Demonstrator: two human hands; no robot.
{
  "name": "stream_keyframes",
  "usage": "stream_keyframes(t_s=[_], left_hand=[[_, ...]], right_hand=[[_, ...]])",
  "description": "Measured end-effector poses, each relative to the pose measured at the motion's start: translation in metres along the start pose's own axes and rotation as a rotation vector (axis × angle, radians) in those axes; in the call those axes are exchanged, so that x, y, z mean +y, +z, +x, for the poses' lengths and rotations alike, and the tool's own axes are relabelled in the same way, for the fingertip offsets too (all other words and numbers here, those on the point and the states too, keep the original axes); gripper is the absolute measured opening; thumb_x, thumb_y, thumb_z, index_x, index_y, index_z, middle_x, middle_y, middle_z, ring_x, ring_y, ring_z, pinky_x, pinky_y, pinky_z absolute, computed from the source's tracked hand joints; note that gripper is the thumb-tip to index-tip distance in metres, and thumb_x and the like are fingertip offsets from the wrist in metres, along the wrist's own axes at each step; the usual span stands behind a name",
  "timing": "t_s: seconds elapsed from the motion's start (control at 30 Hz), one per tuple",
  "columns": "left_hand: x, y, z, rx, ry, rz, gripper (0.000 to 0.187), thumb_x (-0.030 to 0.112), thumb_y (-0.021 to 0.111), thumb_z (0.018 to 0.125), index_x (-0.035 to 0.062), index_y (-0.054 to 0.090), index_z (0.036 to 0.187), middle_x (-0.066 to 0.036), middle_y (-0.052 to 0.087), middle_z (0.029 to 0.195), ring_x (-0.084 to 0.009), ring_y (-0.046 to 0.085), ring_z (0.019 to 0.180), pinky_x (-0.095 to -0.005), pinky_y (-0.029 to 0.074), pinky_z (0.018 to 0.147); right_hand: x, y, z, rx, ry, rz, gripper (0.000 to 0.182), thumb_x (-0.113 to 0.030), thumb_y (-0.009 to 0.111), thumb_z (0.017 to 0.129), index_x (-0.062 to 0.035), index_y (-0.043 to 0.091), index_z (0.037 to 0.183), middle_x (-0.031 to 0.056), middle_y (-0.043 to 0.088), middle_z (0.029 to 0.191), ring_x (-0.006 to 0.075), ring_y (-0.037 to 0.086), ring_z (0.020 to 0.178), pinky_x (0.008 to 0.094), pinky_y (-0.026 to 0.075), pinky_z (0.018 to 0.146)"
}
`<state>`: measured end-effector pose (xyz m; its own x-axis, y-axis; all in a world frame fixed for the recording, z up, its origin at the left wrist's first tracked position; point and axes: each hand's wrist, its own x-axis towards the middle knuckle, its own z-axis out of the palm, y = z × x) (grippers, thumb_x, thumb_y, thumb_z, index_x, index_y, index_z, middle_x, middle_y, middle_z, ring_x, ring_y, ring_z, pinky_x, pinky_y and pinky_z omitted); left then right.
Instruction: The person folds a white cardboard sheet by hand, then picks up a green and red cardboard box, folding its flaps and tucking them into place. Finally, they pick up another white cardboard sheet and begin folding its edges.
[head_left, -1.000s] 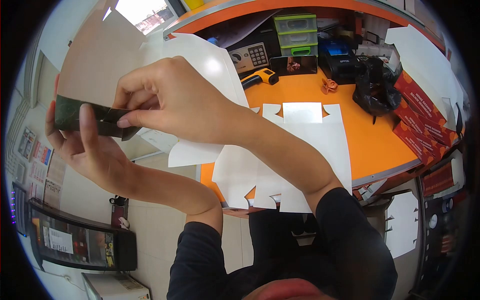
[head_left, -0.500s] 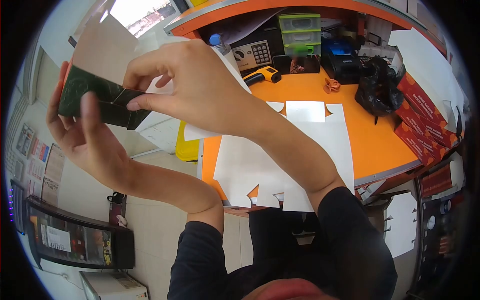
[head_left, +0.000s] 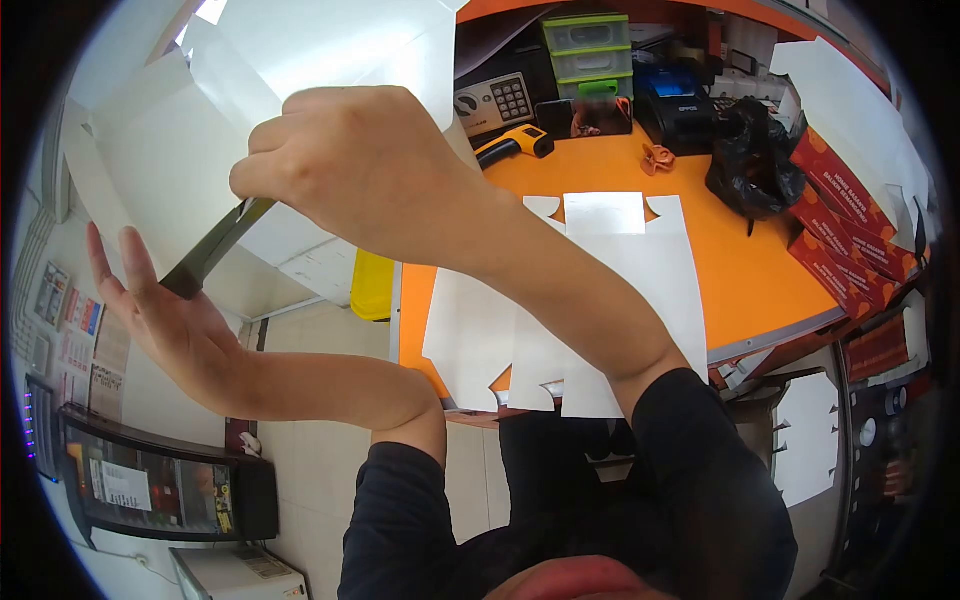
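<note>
A partly folded carton [head_left: 165, 140], white inside and dark green outside, is held up at the upper left. My right hand [head_left: 350, 165] is closed on its edge where the green side wall bends, with the fingertips partly hidden behind the knuckles. Against the carton's lower green corner lies my left hand [head_left: 185, 340], its fingers stretched out and apart. Flat white die-cut carton blanks [head_left: 470, 320] lie on the orange table [head_left: 740, 290] under my right forearm.
Red printed boxes [head_left: 840, 250] and a black plastic bag [head_left: 755, 165] occupy the table's right side. At the back are a yellow-black infrared thermometer [head_left: 525, 142], a phone [head_left: 590, 117], a black printer [head_left: 675, 105] and small green-framed drawers [head_left: 588, 50]. A yellow container [head_left: 372, 287] stands beside the table's left edge.
The carton has turned, so its white inside faces me more and the green wall shows edge-on. My right hand has rolled over, knuckles up; my left hand has dropped slightly and spread.
</note>
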<state>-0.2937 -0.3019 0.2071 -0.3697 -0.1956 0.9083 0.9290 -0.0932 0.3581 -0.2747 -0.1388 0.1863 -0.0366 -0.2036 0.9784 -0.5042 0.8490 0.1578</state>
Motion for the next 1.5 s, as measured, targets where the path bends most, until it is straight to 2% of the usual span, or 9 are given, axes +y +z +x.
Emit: stream_keyframes(t_s=[0.23, 0.33, 0.57, 0.67, 0.83, 1.07, 1.3, 1.43, 1.5], left_hand=[[-0.009, -0.020, 0.005, -0.085, 0.053, 0.032, 0.039, 0.020, 0.052, 0.086, -0.0102, 0.053, 0.111, -0.005, 0.024, 0.137, -0.0170, 0.042, 0.112, -0.0364, 0.028, 0.100], [-0.005, -0.016, 0.006, 0.011, 0.004, 0.080, 0.046, 0.016, 0.060, 0.082, -0.0019, 0.045, 0.121, -0.007, 0.024, 0.134, -0.0178, 0.042, 0.111, -0.0379, 0.031, 0.098], [-0.017, 0.023, 0.007, 0.335, 0.241, 0.026, 0.046, 0.014, 0.059, 0.082, -0.0063, 0.043, 0.119, -0.016, 0.034, 0.123, -0.0199, 0.044, 0.108, -0.0333, 0.036, 0.094], [-0.023, 0.033, 0.007, 0.410, 0.213, -0.049, 0.068, 0.015, 0.063, 0.079, -0.0028, 0.023, 0.131, -0.019, 0.039, 0.116, -0.0223, 0.044, 0.109, -0.0342, 0.037, 0.093], [-0.035, 0.034, 0.013, 0.425, 0.181, -0.239, 0.093, 0.016, 0.067, 0.075, 0.0009, -0.002, 0.135, -0.022, 0.039, 0.115, -0.0261, 0.045, 0.108, -0.0342, 0.040, 0.093], [-0.007, 0.073, -0.013, 0.274, 0.160, -0.087, 0.080, 0.022, 0.062, 0.080, -0.0042, 0.010, 0.135, -0.019, 0.025, 0.129, -0.0252, 0.039, 0.114, -0.0362, 0.034, 0.098], [-0.024, 0.093, -0.014, 0.103, 0.144, -0.367, 0.081, 0.022, 0.062, 0.080, 0.0007, 0.007, 0.136, -0.017, 0.014, 0.136, -0.0232, 0.033, 0.120, -0.0376, 0.035, 0.097], [-0.030, 0.097, -0.016, 0.207, 0.035, -0.260, 0.091, 0.023, 0.068, 0.076, -0.0014, 0.003, 0.136, -0.022, 0.009, 0.140, -0.0255, 0.014, 0.132, -0.0396, 0.019, 0.107], [-0.031, 0.091, -0.010, 0.307, 0.200, -0.023, 0.087, 0.019, 0.067, 0.076, -0.0025, 0.007, 0.135, -0.020, 0.003, 0.142, -0.0227, 0.015, 0.132, -0.0378, 0.023, 0.105]], right_hand=[[-0.003, 0.005, -0.003, -0.058, 0.038, 0.109, 0.008, -0.006, 0.059, 0.066, -0.0091, 0.059, 0.073, 0.0035, 0.056, 0.069, 0.0189, 0.061, 0.067, 0.0291, 0.049, 0.054], [-0.006, 0.014, -0.004, -0.010, 0.104, 0.226, 0.009, -0.005, 0.060, 0.067, -0.0072, 0.059, 0.075, 0.0054, 0.056, 0.072, 0.0203, 0.061, 0.066, 0.0306, 0.049, 0.056], [-0.018, 0.020, 0.001, 0.272, 0.427, 0.771, 0.022, -0.014, 0.066, 0.071, -0.0027, 0.059, 0.088, 0.0113, 0.056, 0.076, 0.0212, 0.060, 0.066, 0.0313, 0.048, 0.059], [-0.012, 0.007, 0.000, -0.209, 0.644, 0.960, 0.050, -0.036, 0.067, 0.075, 0.0044, 0.056, 0.104, 0.0183, 0.058, 0.096, 0.0219, 0.062, 0.079, 0.0292, 0.050, 0.067], [-0.013, 0.026, -0.005, -0.260, 0.821, 1.135, 0.085, -0.053, 0.061, 0.076, 0.0145, 0.036, 0.121, 0.0248, 0.053, 0.106, 0.0290, 0.057, 0.094, 0.0316, 0.046, 0.079], [-0.012, 0.010, 0.007, 0.102, 0.730, 1.652, 0.103, -0.044, 0.067, 0.074, 0.0057, 0.001, 0.136, 0.0254, 0.045, 0.117, 0.0267, 0.050, 0.102, 0.0342, 0.045, 0.082], [-0.001, 0.012, 0.008, 0.410, 0.802, 1.432, 0.098, -0.034, 0.068, 0.076, -0.0004, -0.003, 0.136, 0.0183, 0.049, 0.104, 0.0242, 0.050, 0.098, 0.0314, 0.049, 0.076], [0.010, 0.009, 0.006, 0.461, 0.746, 1.331, 0.094, -0.031, 0.066, 0.077, 0.0003, 0.000, 0.135, 0.0161, 0.048, 0.104, 0.0212, 0.049, 0.098, 0.0313, 0.052, 0.070], [0.012, -0.002, 0.008, 0.523, 0.689, 1.150, 0.069, -0.022, 0.067, 0.077, -0.0049, 0.025, 0.129, 0.0131, 0.051, 0.102, 0.0229, 0.052, 0.095, 0.0316, 0.049, 0.073]])
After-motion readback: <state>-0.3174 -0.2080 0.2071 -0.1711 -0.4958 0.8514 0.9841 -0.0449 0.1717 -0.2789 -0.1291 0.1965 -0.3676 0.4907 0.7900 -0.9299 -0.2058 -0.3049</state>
